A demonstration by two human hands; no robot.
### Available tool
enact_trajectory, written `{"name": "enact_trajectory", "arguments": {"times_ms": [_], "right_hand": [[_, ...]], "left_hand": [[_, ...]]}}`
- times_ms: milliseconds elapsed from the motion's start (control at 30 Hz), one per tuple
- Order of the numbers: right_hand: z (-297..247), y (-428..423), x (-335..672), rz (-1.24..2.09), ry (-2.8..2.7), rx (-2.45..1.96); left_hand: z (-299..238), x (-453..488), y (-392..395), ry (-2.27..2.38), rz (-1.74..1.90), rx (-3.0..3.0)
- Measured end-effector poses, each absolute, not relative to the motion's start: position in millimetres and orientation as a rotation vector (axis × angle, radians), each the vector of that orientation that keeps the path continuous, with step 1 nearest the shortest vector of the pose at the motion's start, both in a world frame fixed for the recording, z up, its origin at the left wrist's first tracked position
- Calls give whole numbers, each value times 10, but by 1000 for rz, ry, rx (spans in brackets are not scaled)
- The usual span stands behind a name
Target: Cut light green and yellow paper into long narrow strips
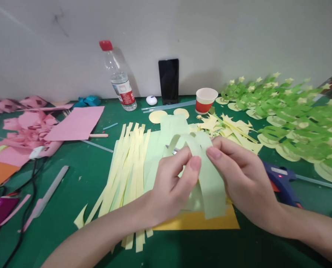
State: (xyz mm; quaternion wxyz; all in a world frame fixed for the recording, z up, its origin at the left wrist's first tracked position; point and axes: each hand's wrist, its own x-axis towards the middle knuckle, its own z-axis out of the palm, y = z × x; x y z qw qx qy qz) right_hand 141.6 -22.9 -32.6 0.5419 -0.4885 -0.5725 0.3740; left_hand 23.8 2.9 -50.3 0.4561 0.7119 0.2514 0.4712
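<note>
Between my two hands is a pale green paper strip point(214, 190), its upper part bent into a loop and its wide end hanging down. My left hand point(175, 178) pinches the strip between thumb and forefinger. Close by on the right, my right hand point(238, 175) is closed on the same strip, thumb on top. Below them lie pale green sheets point(154, 156) over a yellow-orange sheet point(199, 222). A metal tip point(173, 149), probably of scissors, shows behind my left hand; the rest is hidden. Long pale yellow strips point(126, 160) lie left of my hands.
A bottle point(123, 91), a phone point(168, 82) and a paper cup point(206, 101) stand along the wall. Pink paper point(75, 124) and a cutter knife point(51, 191) lie left. At right are a blue glue gun point(280, 176), yellow star cutouts point(210, 123) and green paper plants point(299, 130).
</note>
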Motion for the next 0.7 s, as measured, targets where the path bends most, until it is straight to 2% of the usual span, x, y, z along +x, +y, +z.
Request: {"name": "enact_trajectory", "arguments": {"times_ms": [700], "right_hand": [[-319, -249, 1440, 928, -1409, -1135]], "left_hand": [[-511, 223, 22, 656, 1181, 1713]]}}
